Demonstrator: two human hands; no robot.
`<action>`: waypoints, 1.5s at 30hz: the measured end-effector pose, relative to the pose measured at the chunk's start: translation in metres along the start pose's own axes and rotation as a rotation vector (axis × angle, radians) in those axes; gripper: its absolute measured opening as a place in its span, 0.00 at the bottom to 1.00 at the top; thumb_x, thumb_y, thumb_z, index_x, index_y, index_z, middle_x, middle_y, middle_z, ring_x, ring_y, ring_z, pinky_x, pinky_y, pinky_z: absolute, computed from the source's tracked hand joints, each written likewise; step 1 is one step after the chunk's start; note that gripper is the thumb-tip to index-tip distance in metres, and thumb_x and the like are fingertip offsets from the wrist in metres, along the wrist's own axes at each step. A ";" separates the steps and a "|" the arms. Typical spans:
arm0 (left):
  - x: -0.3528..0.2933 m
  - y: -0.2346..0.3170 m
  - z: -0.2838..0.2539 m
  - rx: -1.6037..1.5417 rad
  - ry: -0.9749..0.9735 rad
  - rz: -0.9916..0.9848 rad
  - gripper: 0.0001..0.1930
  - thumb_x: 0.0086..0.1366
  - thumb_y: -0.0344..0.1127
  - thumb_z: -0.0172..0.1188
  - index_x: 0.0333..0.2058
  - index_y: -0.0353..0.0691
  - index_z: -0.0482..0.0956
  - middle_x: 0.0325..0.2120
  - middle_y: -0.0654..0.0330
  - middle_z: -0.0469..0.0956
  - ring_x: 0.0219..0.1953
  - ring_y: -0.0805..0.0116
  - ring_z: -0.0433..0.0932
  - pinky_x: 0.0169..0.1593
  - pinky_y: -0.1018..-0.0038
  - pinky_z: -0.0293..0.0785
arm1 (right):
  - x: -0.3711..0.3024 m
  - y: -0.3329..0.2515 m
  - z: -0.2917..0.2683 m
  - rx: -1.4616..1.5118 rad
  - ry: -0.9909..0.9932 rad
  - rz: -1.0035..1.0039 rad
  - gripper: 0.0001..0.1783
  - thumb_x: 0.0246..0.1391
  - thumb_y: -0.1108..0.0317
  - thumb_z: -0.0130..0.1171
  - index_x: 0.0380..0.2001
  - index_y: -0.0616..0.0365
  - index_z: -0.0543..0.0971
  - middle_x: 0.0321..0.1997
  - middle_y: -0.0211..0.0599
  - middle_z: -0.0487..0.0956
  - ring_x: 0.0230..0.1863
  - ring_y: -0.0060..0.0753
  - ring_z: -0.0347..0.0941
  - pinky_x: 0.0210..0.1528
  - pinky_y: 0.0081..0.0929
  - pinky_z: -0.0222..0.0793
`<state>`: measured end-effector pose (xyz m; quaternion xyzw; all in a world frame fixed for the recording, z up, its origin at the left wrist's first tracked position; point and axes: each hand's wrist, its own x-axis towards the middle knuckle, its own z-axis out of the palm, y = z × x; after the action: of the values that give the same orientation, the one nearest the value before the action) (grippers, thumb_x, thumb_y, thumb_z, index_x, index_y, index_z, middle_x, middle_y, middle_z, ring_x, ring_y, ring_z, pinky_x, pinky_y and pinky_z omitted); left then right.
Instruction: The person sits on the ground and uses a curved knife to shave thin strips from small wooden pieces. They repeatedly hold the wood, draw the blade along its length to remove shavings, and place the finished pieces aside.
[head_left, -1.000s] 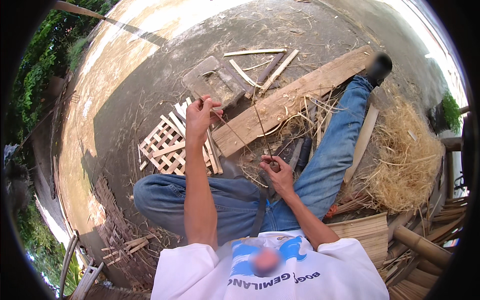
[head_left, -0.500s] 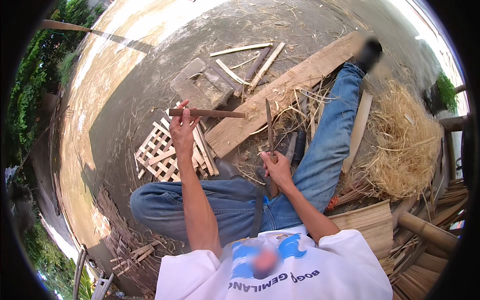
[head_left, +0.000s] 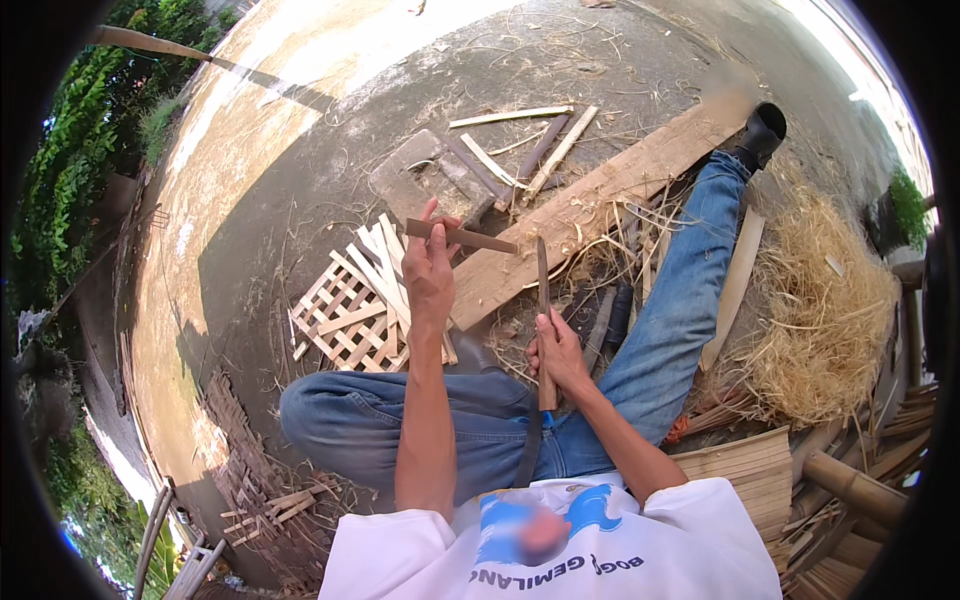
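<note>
Between the thumb and fingers of my left hand [head_left: 430, 270] is a flat brown strip of bamboo or wood [head_left: 485, 241], pointing to the right. My right hand [head_left: 562, 352] is wrapped round the wooden handle of a long, narrow knife [head_left: 543, 275], its blade directed away from me. The strip's right end lies close to the blade tip; a small gap seems to separate them. Behind both, a wooden plank [head_left: 610, 200] runs diagonally on the ground. Below and left of my left hand sits a woven lattice of pale and brown strips [head_left: 345, 320].
A concrete block [head_left: 420, 180] and several loose strips [head_left: 562, 150] lie beyond the plank. A dark-handled tool [head_left: 619, 316] rests beside my outstretched leg [head_left: 690, 270]. Straw-like shavings [head_left: 825, 310] are heaped to the right, near bamboo poles [head_left: 855, 482].
The strip has tilted, its right end now lower and nearer the knife tip. My left hand has come closer to the knife. The whole view has shifted slightly.
</note>
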<state>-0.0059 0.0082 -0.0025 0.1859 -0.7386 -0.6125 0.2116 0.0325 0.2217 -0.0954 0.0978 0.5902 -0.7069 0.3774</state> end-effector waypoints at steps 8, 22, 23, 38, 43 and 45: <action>-0.021 0.021 0.044 0.130 -0.188 0.187 0.26 0.67 0.28 0.66 0.63 0.40 0.75 0.45 0.57 0.80 0.45 0.71 0.80 0.52 0.70 0.83 | -0.038 -0.109 0.001 -0.011 -0.124 -0.308 0.26 0.76 0.54 0.46 0.70 0.54 0.65 0.32 0.31 0.74 0.23 0.18 0.69 0.23 0.19 0.71; -0.029 0.026 0.049 0.197 -0.295 0.203 0.29 0.67 0.23 0.61 0.67 0.44 0.71 0.51 0.54 0.80 0.51 0.63 0.81 0.56 0.64 0.84 | -0.063 -0.156 0.011 -0.153 -0.227 -0.341 0.24 0.76 0.48 0.41 0.49 0.60 0.75 0.28 0.29 0.73 0.18 0.16 0.66 0.18 0.19 0.68; -0.029 0.026 0.049 0.189 -0.301 0.188 0.29 0.67 0.23 0.61 0.67 0.44 0.71 0.52 0.53 0.80 0.53 0.62 0.81 0.57 0.64 0.84 | -0.061 -0.154 0.011 -0.163 -0.233 -0.351 0.24 0.76 0.48 0.42 0.45 0.60 0.75 0.28 0.29 0.73 0.18 0.16 0.67 0.18 0.19 0.68; -0.028 0.025 0.049 0.094 -0.323 0.180 0.28 0.68 0.22 0.60 0.67 0.46 0.72 0.55 0.55 0.78 0.55 0.65 0.78 0.60 0.64 0.81 | -0.059 -0.152 0.014 -0.208 -0.214 -0.385 0.25 0.76 0.48 0.43 0.37 0.60 0.74 0.27 0.28 0.73 0.17 0.16 0.66 0.18 0.19 0.65; -0.028 0.032 0.050 0.062 -0.319 0.186 0.29 0.68 0.22 0.60 0.67 0.45 0.72 0.53 0.55 0.78 0.53 0.67 0.79 0.58 0.64 0.82 | -0.060 -0.150 0.019 -0.247 -0.162 -0.448 0.24 0.76 0.51 0.44 0.55 0.61 0.77 0.27 0.27 0.72 0.17 0.14 0.65 0.18 0.17 0.62; -0.028 0.032 0.050 0.096 -0.304 0.211 0.29 0.68 0.22 0.61 0.67 0.45 0.72 0.51 0.55 0.79 0.50 0.68 0.79 0.57 0.65 0.82 | -0.061 -0.150 0.021 -0.300 -0.125 -0.473 0.26 0.76 0.53 0.45 0.64 0.60 0.75 0.27 0.26 0.72 0.17 0.13 0.64 0.19 0.16 0.62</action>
<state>-0.0092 0.0702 0.0190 0.0227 -0.8058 -0.5720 0.1518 -0.0155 0.2307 0.0601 -0.1436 0.6701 -0.6847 0.2480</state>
